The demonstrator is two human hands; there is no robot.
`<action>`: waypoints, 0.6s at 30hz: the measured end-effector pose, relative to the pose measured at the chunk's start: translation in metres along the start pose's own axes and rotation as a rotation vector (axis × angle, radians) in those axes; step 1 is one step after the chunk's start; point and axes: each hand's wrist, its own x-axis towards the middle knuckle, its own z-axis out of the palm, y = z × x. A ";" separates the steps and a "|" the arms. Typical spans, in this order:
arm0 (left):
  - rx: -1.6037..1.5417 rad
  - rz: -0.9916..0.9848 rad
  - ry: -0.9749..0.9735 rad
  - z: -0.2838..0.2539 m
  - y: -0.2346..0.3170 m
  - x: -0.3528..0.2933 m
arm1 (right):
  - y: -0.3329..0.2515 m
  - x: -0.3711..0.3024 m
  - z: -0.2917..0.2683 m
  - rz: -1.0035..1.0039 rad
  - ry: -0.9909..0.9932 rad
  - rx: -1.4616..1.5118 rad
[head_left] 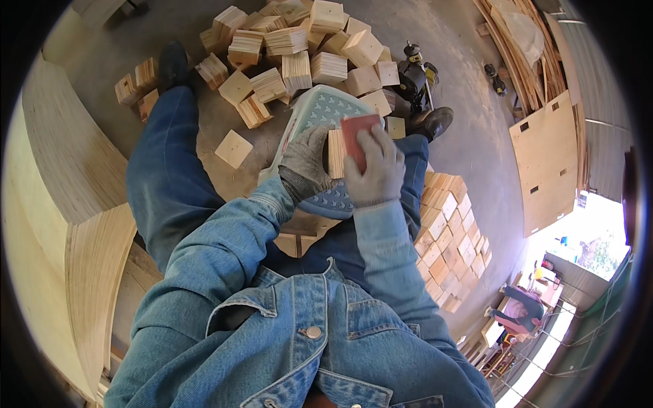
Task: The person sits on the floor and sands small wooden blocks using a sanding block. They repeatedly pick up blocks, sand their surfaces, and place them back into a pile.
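Note:
My left hand point(304, 162), in a grey work glove, grips a small square plywood block point(335, 154) held on edge above my lap. My right hand point(376, 170), also gloved, presses a red piece of sandpaper point(356, 136) against the block's side. Under both hands lies a pale green and blue plastic stool top point(320, 109) that rests across my knees. My denim sleeves run up from the lower edge to both hands.
A heap of loose plywood blocks point(299, 47) lies on the concrete floor ahead. Stacked blocks point(445, 231) stand in rows at my right. A black power tool point(415, 78) sits beyond my right shoe. Curved plywood sheets point(68, 177) rise on the left; another person point(517, 309) sits far right.

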 end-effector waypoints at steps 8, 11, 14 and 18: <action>0.072 0.069 0.074 0.004 -0.001 0.002 | 0.015 0.098 0.022 0.234 -0.228 0.106; 0.008 -0.011 -0.042 -0.001 0.004 0.005 | 0.037 0.075 0.030 0.173 -0.069 0.229; 0.100 0.078 0.050 -0.003 0.009 0.003 | 0.044 0.025 0.024 0.181 0.040 0.357; 0.073 0.098 0.036 -0.005 0.003 0.002 | 0.031 -0.035 -0.005 0.222 -0.006 0.392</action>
